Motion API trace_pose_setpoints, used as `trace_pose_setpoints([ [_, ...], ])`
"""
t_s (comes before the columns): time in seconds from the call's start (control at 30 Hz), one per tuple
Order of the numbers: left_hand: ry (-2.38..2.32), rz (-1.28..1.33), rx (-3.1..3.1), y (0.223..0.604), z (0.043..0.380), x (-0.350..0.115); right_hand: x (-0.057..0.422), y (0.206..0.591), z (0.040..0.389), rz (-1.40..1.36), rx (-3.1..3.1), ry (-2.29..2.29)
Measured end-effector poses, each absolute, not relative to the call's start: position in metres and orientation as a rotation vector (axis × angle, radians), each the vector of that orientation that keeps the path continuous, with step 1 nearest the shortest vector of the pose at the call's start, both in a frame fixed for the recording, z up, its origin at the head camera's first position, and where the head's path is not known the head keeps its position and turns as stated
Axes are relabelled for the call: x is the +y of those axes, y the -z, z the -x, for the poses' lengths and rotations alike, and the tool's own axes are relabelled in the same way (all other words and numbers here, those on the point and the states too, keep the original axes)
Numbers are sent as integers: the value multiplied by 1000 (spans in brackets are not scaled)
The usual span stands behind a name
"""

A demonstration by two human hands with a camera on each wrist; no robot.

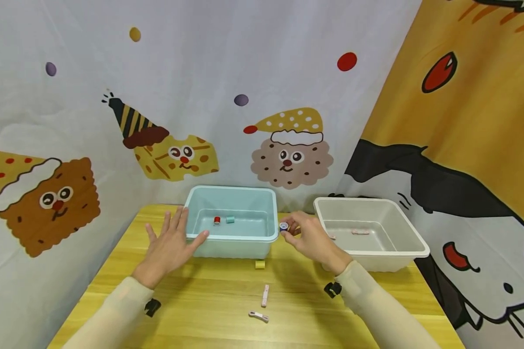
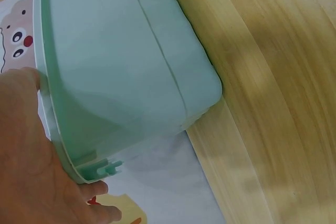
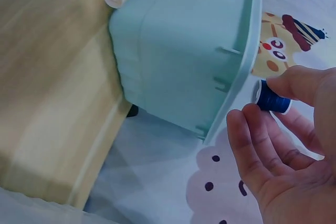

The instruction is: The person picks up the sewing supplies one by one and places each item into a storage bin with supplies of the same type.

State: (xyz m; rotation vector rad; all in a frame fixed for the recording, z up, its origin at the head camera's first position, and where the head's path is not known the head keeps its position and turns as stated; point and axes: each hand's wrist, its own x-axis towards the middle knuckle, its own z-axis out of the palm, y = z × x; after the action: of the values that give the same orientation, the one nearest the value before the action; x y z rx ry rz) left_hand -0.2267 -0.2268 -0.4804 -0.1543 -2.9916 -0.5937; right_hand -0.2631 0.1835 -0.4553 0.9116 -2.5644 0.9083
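In my right hand (image 1: 307, 236) I pinch a spool of dark blue thread (image 3: 273, 99) between thumb and fingers, just off the right rim of the light blue bin (image 1: 232, 246). My left hand (image 1: 168, 245) rests with fingers spread on that bin's left front corner, thumb along the rim. Inside the bin lie a red thread spool (image 1: 217, 220) and a teal thread spool (image 1: 230, 219). A yellow thread spool (image 1: 260, 264) lies on the table against the bin's front.
At the right stands a white bin (image 1: 375, 253) with pinkish strip-like items (image 1: 360, 232) in it. Nearer on the wooden table (image 1: 218, 300) lie a folded pink-and-white strip (image 1: 265, 295) and another small pale folded strip (image 1: 258, 317). A printed curtain hangs behind.
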Motion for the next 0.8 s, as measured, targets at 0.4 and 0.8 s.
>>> trace_pose_setpoints([
  [0.4, 609, 149, -2995, 480, 228, -224, 175, 441, 278, -921, -2547, -925],
  [0.8, 604, 139, -2998, 480, 227, -225, 152, 424, 299, -970, -2550, -923],
])
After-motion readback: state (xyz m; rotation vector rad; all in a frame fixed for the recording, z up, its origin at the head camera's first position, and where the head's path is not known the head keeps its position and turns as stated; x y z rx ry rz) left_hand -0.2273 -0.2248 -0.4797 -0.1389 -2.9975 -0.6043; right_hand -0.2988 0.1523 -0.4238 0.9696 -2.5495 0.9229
